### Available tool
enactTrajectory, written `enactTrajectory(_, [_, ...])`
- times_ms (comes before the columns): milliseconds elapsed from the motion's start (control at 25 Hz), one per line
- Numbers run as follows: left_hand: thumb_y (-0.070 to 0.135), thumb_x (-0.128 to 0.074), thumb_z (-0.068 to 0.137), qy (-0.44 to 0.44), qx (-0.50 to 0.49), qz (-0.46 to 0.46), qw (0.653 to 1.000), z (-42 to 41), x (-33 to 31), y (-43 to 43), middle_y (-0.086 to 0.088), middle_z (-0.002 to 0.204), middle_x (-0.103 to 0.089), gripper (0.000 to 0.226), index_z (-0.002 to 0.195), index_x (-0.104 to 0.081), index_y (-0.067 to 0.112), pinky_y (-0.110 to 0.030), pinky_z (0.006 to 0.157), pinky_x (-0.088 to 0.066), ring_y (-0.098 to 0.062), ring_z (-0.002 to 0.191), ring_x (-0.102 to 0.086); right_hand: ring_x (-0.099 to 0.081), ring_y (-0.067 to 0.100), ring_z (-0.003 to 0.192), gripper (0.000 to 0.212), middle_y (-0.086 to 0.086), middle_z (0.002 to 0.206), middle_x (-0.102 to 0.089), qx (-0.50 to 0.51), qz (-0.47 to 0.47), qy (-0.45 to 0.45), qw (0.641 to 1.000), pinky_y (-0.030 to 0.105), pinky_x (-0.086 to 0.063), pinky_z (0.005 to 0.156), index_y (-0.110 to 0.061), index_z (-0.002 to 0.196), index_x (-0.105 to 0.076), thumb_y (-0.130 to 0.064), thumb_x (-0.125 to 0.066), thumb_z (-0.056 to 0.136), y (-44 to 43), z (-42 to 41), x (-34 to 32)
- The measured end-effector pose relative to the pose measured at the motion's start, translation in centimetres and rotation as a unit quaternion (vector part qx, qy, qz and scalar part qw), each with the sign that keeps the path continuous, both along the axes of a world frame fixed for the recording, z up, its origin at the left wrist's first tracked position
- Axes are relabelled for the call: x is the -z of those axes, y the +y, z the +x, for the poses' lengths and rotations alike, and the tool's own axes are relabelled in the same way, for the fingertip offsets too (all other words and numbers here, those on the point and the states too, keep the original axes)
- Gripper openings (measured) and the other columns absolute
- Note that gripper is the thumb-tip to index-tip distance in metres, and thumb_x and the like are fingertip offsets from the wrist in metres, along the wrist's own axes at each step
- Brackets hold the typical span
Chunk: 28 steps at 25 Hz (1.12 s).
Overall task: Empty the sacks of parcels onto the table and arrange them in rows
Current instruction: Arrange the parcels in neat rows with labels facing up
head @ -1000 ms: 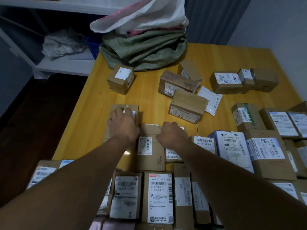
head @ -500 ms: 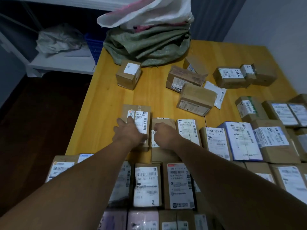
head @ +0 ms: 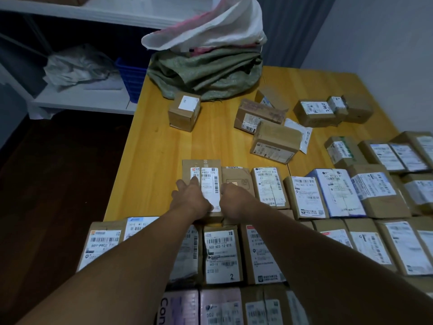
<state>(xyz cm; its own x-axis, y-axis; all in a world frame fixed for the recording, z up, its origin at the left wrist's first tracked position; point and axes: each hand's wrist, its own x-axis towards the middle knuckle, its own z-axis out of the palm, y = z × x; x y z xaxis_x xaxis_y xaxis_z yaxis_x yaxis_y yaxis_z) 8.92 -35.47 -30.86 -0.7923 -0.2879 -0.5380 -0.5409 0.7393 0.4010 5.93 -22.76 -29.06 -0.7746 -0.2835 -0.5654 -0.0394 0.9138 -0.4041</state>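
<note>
My left hand lies with fingers spread on a labelled brown parcel at the left end of the second row. Right beside it, my right hand sits knuckles-up with fingers curled on a plain brown parcel; the two parcels touch side by side. More labelled parcels continue this row to the right. Another row lies nearer, partly under my forearms. At the far end of the wooden table a green sack lies crumpled under a white sack.
Loose parcels lie scattered mid-table: a small box, two tilted boxes with a white pouch, and a cluster at the back right. A white shelf with a blue basket stands to the left, over dark floor.
My left hand has slid back toward me along the labelled parcel, uncovering its label. Both hands and their two parcels now sit closer to the near row.
</note>
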Motion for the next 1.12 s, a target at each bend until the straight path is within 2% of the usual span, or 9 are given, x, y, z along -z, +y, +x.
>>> enactTrajectory(80, [0.028, -0.078, 0.079, -0.003, 0.003, 0.001, 1.000, 0.2, 0.1, 0.0, -0.012, 0.139, -0.029, 0.081, 0.145, -0.032, 0.023, -0.042, 0.095, -0.045, -0.037, 0.126, -0.041, -0.056, 0.025, 0.088, 0.010, 0.009, 0.100, -0.060, -0.019, 0.016, 0.002, 1.000, 0.032, -0.042, 0.072, -0.010, 0.098, -0.050, -0.002, -0.047, 0.093, -0.1, 0.2, -0.3])
enactTrajectory(200, [0.025, -0.074, 0.082, -0.004, 0.007, 0.007, 1.000, 0.4, 0.1, 0.0, -0.013, 0.137, -0.030, 0.071, 0.141, -0.035, 0.022, -0.042, 0.096, -0.045, -0.037, 0.125, -0.041, -0.052, 0.024, 0.086, 0.010, 0.007, 0.094, -0.053, -0.030, 0.026, 0.005, 0.999, 0.029, -0.036, 0.069, -0.009, 0.096, -0.048, 0.001, -0.047, 0.092, -0.2, 0.4, -0.6])
enactTrajectory(320, [0.025, -0.071, 0.083, -0.005, 0.005, 0.002, 1.000, 0.6, -0.2, -0.3, -0.013, 0.137, -0.032, 0.064, 0.138, -0.038, 0.020, -0.045, 0.098, -0.045, -0.037, 0.125, -0.040, -0.057, 0.026, 0.089, 0.017, 0.008, 0.101, -0.061, -0.035, 0.027, 0.003, 0.999, 0.032, -0.042, 0.069, -0.003, 0.105, -0.057, 0.001, -0.047, 0.093, -0.2, 0.6, -1.0])
enactTrajectory(400, [0.024, -0.068, 0.084, -0.001, 0.007, -0.012, 1.000, 0.4, -0.9, -0.4, -0.013, 0.138, -0.033, 0.060, 0.137, -0.040, 0.020, -0.048, 0.102, -0.043, -0.036, 0.127, -0.038, -0.063, 0.030, 0.101, 0.025, 0.013, 0.115, -0.065, -0.039, 0.039, -0.002, 0.998, 0.036, -0.050, 0.078, 0.000, 0.115, -0.061, -0.001, -0.046, 0.096, 0.0, 0.7, -1.9])
enactTrajectory(480, [0.022, -0.063, 0.087, 0.015, 0.012, -0.011, 1.000, 0.0, -2.5, -0.3, -0.013, 0.141, -0.034, 0.054, 0.137, -0.042, 0.017, -0.048, 0.102, -0.042, -0.036, 0.128, -0.037, -0.062, 0.032, 0.108, 0.028, 0.016, 0.120, -0.063, -0.036, 0.058, 0.003, 0.998, 0.036, -0.049, 0.081, 0.000, 0.122, -0.058, -0.005, -0.045, 0.099, 0.8, 0.6, -3.6])
enactTrajectory(720, [0.021, -0.055, 0.093, 0.098, 0.025, 0.026, 0.995, -3.4, -7.1, 1.1, -0.015, 0.141, -0.041, 0.049, 0.140, -0.045, 0.009, -0.042, 0.099, -0.043, -0.037, 0.130, -0.039, -0.053, 0.028, 0.098, 0.013, 0.014, 0.118, -0.059, 0.033, 0.057, 0.053, 0.996, 0.034, -0.041, 0.077, -0.011, 0.109, -0.050, -0.015, -0.046, 0.097, 5.0, -3.4, -6.9])
enactTrajectory(840, [0.017, -0.054, 0.092, 0.117, 0.037, 0.055, 0.991, -5.3, -6.5, 3.3, -0.014, 0.139, -0.048, 0.053, 0.143, -0.043, 0.009, -0.042, 0.100, -0.045, -0.035, 0.129, -0.043, -0.055, 0.034, 0.114, 0.030, 0.018, 0.129, -0.056, 0.047, 0.084, 0.081, 0.992, 0.037, -0.046, 0.086, -0.008, 0.121, -0.052, -0.024, -0.050, 0.096, 7.1, -5.9, -5.8])
enactTrajectory(960, [0.016, -0.056, 0.092, 0.130, 0.036, 0.067, 0.989, -7.7, -5.4, 5.9, -0.012, 0.141, -0.051, 0.056, 0.146, -0.041, 0.012, -0.040, 0.101, -0.044, -0.033, 0.130, -0.044, -0.046, 0.039, 0.127, 0.048, 0.022, 0.138, -0.047, 0.056, 0.106, 0.098, 0.988, 0.042, -0.044, 0.102, -0.006, 0.134, -0.047, -0.029, -0.054, 0.093, 9.3, -8.8, -4.2])
enactTrajectory(1120, [0.013, -0.057, 0.091, 0.144, 0.023, 0.076, 0.986, -10.9, -3.6, 8.7, -0.011, 0.139, -0.054, 0.057, 0.145, -0.043, 0.014, -0.044, 0.101, -0.046, -0.031, 0.128, -0.048, -0.037, 0.038, 0.129, 0.056, 0.018, 0.137, -0.040, 0.083, 0.115, 0.174, 0.974, 0.047, -0.041, 0.104, -0.007, 0.138, -0.039, -0.023, -0.060, 0.089, 12.1, -12.7, -2.3])
